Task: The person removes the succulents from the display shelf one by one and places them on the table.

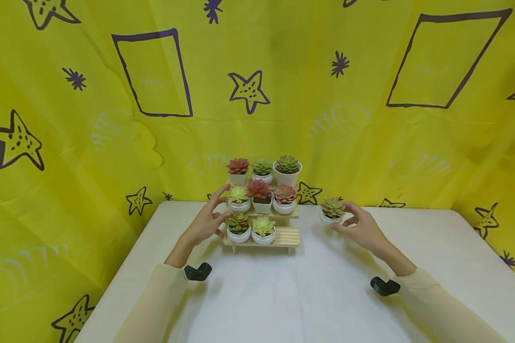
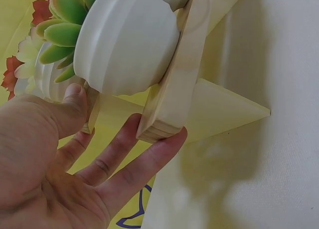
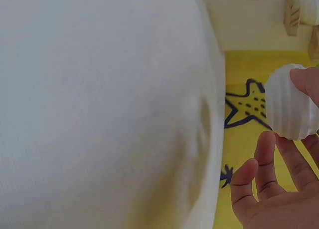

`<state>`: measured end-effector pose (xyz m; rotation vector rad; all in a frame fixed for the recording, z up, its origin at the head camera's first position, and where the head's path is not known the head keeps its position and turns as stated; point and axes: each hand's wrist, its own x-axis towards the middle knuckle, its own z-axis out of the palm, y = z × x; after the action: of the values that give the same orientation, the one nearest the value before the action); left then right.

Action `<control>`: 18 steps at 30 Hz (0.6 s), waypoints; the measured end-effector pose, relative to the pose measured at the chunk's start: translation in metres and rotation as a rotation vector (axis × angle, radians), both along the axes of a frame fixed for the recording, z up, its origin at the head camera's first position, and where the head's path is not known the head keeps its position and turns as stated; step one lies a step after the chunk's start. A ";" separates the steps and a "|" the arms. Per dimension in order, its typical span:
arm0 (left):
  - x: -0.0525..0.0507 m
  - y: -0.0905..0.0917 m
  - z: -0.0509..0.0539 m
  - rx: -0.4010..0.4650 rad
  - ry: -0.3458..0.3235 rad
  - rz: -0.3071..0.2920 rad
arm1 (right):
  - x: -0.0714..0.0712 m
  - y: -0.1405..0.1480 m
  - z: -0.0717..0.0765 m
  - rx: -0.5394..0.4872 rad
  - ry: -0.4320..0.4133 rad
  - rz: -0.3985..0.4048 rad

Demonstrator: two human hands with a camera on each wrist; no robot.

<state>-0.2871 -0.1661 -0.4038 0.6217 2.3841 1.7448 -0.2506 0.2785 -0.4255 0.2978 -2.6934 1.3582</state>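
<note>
A wooden tiered stand (image 1: pixel 285 237) holds several potted succulents in white pots, in three rows. My left hand (image 1: pixel 205 224) is at its left side. In the left wrist view, the fingertips (image 2: pixel 172 139) touch the end of the lowest wooden tier (image 2: pixel 167 120), and the thumb is by the tier behind. A red-tipped green succulent (image 1: pixel 238 224) sits at that end of the bottom row, next to a pale green one (image 1: pixel 263 226). To the right of the stand, my right hand (image 1: pixel 362 229) holds a green potted succulent (image 1: pixel 332 209) above the table, gripping its ribbed white pot (image 3: pixel 289 107) between thumb and fingers.
The stand is on a white-covered table (image 1: pixel 257 295). Right behind it hangs a yellow curtain (image 1: pixel 283 128) with dark star and frame drawings. Bare wood shows at the right end of the bottom tier. Each wrist wears a dark device (image 1: pixel 199 271).
</note>
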 end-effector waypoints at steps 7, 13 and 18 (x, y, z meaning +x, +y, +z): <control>0.000 -0.001 0.000 0.003 -0.008 -0.003 | -0.008 0.009 -0.011 -0.001 -0.066 -0.021; -0.001 -0.001 -0.001 0.003 -0.007 -0.003 | -0.012 0.012 -0.017 0.057 -0.055 -0.036; -0.001 -0.001 -0.001 0.003 -0.008 0.000 | -0.017 0.014 -0.024 0.095 -0.025 -0.035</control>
<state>-0.2881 -0.1675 -0.4046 0.6131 2.3766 1.7479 -0.2672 0.2927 -0.4492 0.2422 -2.7750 1.2356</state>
